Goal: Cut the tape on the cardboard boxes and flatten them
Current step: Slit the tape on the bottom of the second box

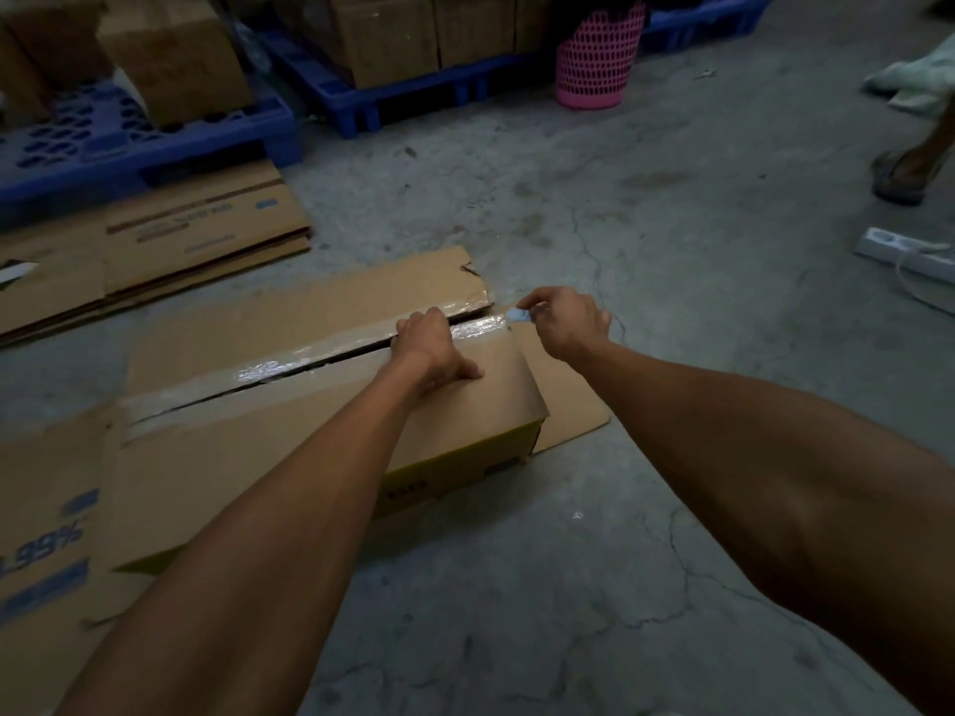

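The left hand (431, 348) grips the cardboard box's (289, 436) near flap at the slit tape seam (362, 348) while the right hand (566, 320) pinches a small blue cutter (518, 315) at its far-right end.

Small pale tool (518, 315) indistinct; fingertips hidden.
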Demonstrator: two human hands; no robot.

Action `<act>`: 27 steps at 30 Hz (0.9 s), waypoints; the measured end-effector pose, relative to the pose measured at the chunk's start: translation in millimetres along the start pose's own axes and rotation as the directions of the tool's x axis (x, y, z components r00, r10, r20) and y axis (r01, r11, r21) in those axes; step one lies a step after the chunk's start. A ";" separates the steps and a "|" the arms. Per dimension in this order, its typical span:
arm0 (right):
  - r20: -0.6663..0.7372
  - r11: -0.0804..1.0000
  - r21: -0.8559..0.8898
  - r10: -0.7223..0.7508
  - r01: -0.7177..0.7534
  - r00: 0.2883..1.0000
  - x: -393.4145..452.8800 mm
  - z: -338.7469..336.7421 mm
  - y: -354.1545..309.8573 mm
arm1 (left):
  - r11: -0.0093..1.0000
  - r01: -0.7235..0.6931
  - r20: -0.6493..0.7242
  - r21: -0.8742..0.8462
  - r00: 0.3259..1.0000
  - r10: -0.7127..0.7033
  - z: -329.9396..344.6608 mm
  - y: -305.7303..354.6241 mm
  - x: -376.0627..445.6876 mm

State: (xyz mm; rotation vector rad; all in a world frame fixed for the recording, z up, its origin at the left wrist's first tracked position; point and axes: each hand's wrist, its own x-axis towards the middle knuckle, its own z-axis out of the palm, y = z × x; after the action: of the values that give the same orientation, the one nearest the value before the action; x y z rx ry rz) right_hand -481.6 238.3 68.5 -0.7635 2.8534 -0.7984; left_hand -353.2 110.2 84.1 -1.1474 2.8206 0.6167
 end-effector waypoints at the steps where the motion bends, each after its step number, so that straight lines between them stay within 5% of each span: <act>1: -0.022 0.999 0.033 0.022 -0.021 1.000 0.4 -0.1 -2.4 | 1.000 0.001 -0.002 0.007 1.000 -0.001 -0.4 1.1 -1.1; 12: 0.193 0.998 0.050 0.032 -0.042 0.981 -7.7 0.9 -8.0 | 0.995 -0.104 -0.120 -0.010 0.988 0.102 10.3 -16.1 -13.0; 17: 0.070 0.972 0.127 0.189 -0.196 0.980 -9.5 -0.4 -6.2 | 0.977 -0.166 -0.216 0.133 0.957 0.192 20.1 -19.0 -23.4; 23: 0.148 0.983 0.135 0.101 -0.121 0.984 -14.9 3.0 -35.1 | 0.912 -0.384 -0.263 0.144 0.874 0.409 -1.8 -59.3 -26.0; 27: 0.252 0.998 0.019 0.048 -0.054 0.966 -21.0 11.2 -61.9 | 0.933 -0.263 -0.290 0.246 0.898 0.329 -18.6 -111.7 -37.0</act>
State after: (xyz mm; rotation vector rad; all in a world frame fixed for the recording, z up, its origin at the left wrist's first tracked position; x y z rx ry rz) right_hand -433.5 197.5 89.1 -0.7276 2.6210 -0.6758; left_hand -248.5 55.4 69.0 -0.8568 3.2824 0.1456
